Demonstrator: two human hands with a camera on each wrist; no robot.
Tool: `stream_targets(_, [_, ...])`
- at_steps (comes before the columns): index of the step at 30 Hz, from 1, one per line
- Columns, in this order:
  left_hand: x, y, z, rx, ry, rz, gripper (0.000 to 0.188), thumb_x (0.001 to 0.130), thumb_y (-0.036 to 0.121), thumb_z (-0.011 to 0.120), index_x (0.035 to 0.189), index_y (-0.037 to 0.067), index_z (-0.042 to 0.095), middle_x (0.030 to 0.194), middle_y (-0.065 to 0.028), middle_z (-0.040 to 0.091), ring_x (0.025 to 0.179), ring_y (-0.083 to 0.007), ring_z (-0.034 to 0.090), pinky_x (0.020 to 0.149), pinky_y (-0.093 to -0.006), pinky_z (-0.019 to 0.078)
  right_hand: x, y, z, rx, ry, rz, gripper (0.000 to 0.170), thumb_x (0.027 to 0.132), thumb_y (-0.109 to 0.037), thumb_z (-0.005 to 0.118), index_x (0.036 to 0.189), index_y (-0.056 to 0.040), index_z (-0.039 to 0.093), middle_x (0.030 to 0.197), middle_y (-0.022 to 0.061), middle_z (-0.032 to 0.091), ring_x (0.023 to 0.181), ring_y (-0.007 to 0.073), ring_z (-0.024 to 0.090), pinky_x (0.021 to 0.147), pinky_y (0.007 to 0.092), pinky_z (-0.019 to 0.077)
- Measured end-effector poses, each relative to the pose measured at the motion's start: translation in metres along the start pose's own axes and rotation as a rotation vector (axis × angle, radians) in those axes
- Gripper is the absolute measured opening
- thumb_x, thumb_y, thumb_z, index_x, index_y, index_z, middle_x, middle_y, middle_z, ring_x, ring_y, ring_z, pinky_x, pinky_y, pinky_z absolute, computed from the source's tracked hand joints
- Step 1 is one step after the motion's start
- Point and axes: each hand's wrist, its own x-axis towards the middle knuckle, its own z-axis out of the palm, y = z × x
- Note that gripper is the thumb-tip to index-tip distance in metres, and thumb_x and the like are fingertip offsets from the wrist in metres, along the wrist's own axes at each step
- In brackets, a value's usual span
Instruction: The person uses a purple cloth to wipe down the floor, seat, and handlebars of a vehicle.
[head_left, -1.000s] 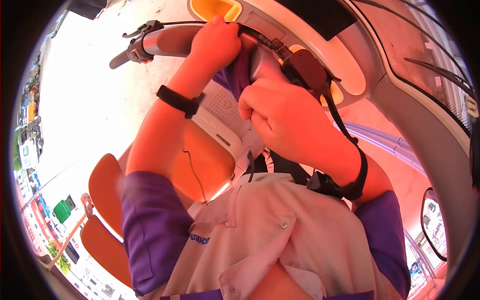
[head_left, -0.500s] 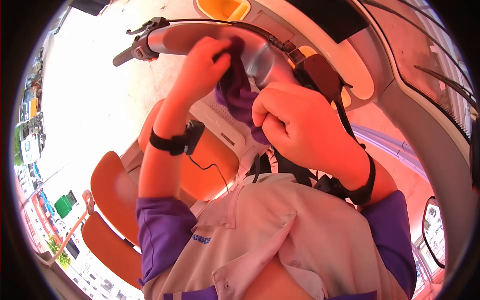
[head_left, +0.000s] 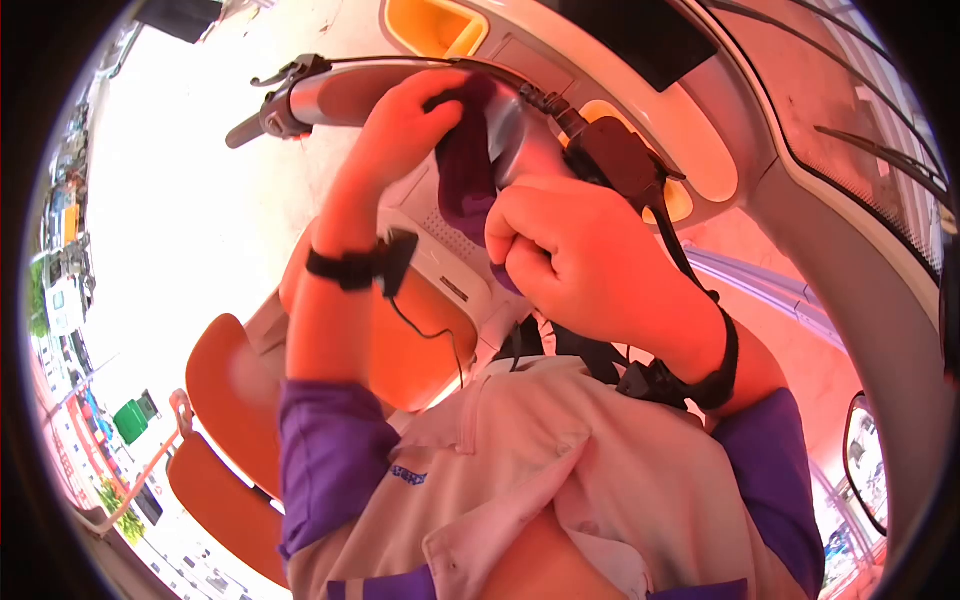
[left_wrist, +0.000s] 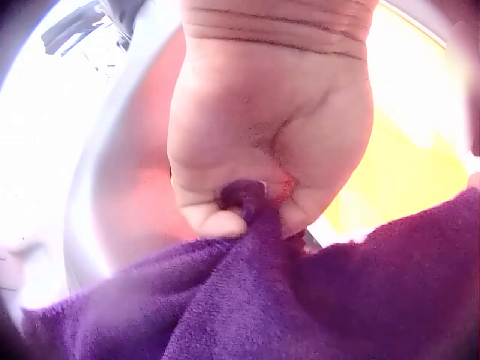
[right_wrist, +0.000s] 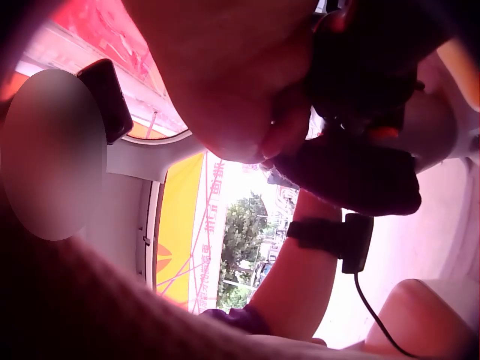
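A purple cloth (head_left: 465,180) hangs in dark folds at the grey middle of a handlebar (head_left: 340,95) in the head view. My left hand (head_left: 405,130) holds its upper part, thumb and fingers around the fabric. In the left wrist view, the curled fingers of the left hand (left_wrist: 262,150) pinch a bunch of the fuzzy cloth (left_wrist: 247,300), which spreads out below. My right hand (head_left: 590,245) is curled into a fist at the cloth's lower end, and a bit of purple shows beneath it. The right wrist view is dark, with the cloth (right_wrist: 352,176) close beside the right hand (right_wrist: 232,97).
A black device (head_left: 615,155) with a cable sits on the handlebar, right of the cloth. Beyond lies a dashboard with a yellow compartment (head_left: 435,28) and a dark screen (head_left: 640,45). Orange seats (head_left: 235,400) stand at the left; a side mirror (head_left: 865,460) is at the right.
My left hand has come back from the handlebar top towards me, then shifted slightly up again. More of the cloth shows between the hands now. The right hand has hardly moved.
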Motion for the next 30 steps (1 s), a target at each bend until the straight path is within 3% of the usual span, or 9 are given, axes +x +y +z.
stream_targets(3, [-0.002, -0.01, 0.031, 0.677, 0.282, 0.12, 0.029, 0.086, 0.009, 0.059, 0.113, 0.002, 0.063, 0.102, -0.0147, 0.06, 0.094, -0.0321, 0.06, 0.084, -0.036, 0.0498, 0.002, 0.002, 0.002, -0.017, 0.045, -0.079, 0.011, 0.075, 0.006, 0.054, 0.079, -0.0037, 0.056, 0.071, 0.0096, 0.054, 0.062, 0.0277, 0.053, 0.056, 0.0351, 0.0436])
stream_targets(7, [0.007, -0.003, 0.049, 0.542, 0.173, 0.213, 0.029, 0.085, 0.008, 0.059, 0.113, 0.008, 0.065, 0.104, -0.0139, 0.057, 0.091, -0.0333, 0.059, 0.084, -0.0368, 0.0493, 0.002, 0.003, 0.003, -0.067, 0.047, -0.07, 0.011, 0.075, 0.007, 0.054, 0.078, -0.0037, 0.056, 0.071, 0.0092, 0.053, 0.061, 0.0275, 0.053, 0.056, 0.0344, 0.0432])
stream_targets(12, [-0.006, -0.005, -0.011, -0.367, -0.481, -0.166, 0.029, 0.092, 0.007, 0.059, 0.12, -0.001, 0.061, 0.114, -0.0011, 0.064, 0.104, -0.0075, 0.056, 0.09, -0.0256, 0.0462, 0.002, 0.0, 0.002, -0.096, -0.001, -0.059, 0.012, 0.074, 0.008, 0.053, 0.078, -0.0035, 0.056, 0.07, 0.0088, 0.053, 0.06, 0.0261, 0.053, 0.055, 0.033, 0.0429])
stream_targets(15, [-0.012, 0.002, -0.008, -0.577, -0.213, -0.112, 0.033, 0.091, 0.007, 0.06, 0.123, 0.0, 0.06, 0.112, -0.0008, 0.064, 0.103, -0.0078, 0.056, 0.091, -0.0245, 0.0454, 0.004, -0.002, 0.001, -0.081, -0.009, -0.042, 0.013, 0.073, 0.009, 0.053, 0.077, -0.0032, 0.055, 0.07, 0.0084, 0.053, 0.06, 0.0241, 0.053, 0.054, 0.0321, 0.0426])
stream_targets(16, [-0.003, 0.012, 0.0, -0.359, -0.043, -0.082, 0.035, 0.092, 0.008, 0.058, 0.125, -0.001, 0.058, 0.114, -0.0018, 0.064, 0.104, -0.0082, 0.056, 0.091, -0.0239, 0.0451, 0.004, -0.001, 0.002, -0.079, -0.004, -0.051, 0.013, 0.073, 0.009, 0.053, 0.077, -0.0031, 0.055, 0.07, 0.0083, 0.052, 0.06, 0.0237, 0.053, 0.054, 0.0321, 0.0426])
stream_targets(19, [0.025, 0.005, 0.02, -0.084, -0.076, -0.039, 0.035, 0.093, 0.011, 0.056, 0.127, 0.0, 0.058, 0.116, -0.0025, 0.063, 0.103, -0.0088, 0.056, 0.091, -0.0231, 0.0444, 0.003, 0.001, 0.003, -0.081, -0.009, -0.06, 0.013, 0.073, 0.009, 0.053, 0.077, -0.0031, 0.055, 0.069, 0.0081, 0.052, 0.059, 0.0229, 0.052, 0.054, 0.0319, 0.0426])
stream_targets(24, [0.05, 0.019, 0.008, -0.032, -0.439, 0.099, 0.033, 0.086, 0.003, 0.051, 0.117, -0.001, 0.061, 0.112, -0.0036, 0.058, 0.108, -0.0119, 0.051, 0.096, -0.023, 0.0386, 0.003, 0.002, 0.002, -0.035, 0.009, -0.068, 0.012, 0.072, 0.008, 0.054, 0.077, -0.0038, 0.055, 0.069, 0.0079, 0.052, 0.059, 0.0237, 0.052, 0.055, 0.0322, 0.0428])
stream_targets(28, [0.051, 0.015, -0.015, -0.697, -0.639, -0.02, 0.032, 0.084, 0.0, 0.052, 0.113, -0.003, 0.062, 0.11, -0.0039, 0.058, 0.107, -0.0158, 0.052, 0.095, -0.0253, 0.0394, 0.002, 0.004, -0.003, 0.014, -0.034, -0.057, 0.014, 0.07, 0.008, 0.055, 0.077, -0.004, 0.055, 0.071, 0.0081, 0.051, 0.063, 0.0257, 0.054, 0.056, 0.0339, 0.0441])
stream_targets(30, [0.045, 0.035, 0.003, -0.197, -0.357, 0.0, 0.031, 0.082, -0.001, 0.052, 0.112, -0.003, 0.062, 0.11, -0.0053, 0.057, 0.108, -0.0181, 0.053, 0.095, -0.026, 0.0392, 0.002, 0.006, -0.003, 0.042, -0.028, -0.07, 0.015, 0.069, 0.008, 0.055, 0.078, -0.0045, 0.055, 0.072, 0.0083, 0.051, 0.065, 0.0268, 0.054, 0.056, 0.0347, 0.0447])
